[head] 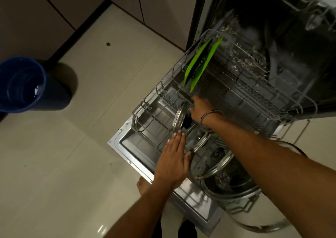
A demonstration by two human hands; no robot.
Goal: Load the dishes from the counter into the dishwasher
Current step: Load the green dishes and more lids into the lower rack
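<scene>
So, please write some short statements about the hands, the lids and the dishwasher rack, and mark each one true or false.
1. The lower rack is pulled out over the open door. True.
2. The left hand grips a plate. False: its fingers are straight and touch the rim of an upright glass lid.
3. Two green plates stand on edge in the rack. True.
4. The right hand rests on the floor. False: it reaches into the rack beside that lid's knob.
5. A red bucket stands on the floor. False: the bucket is blue.
</scene>
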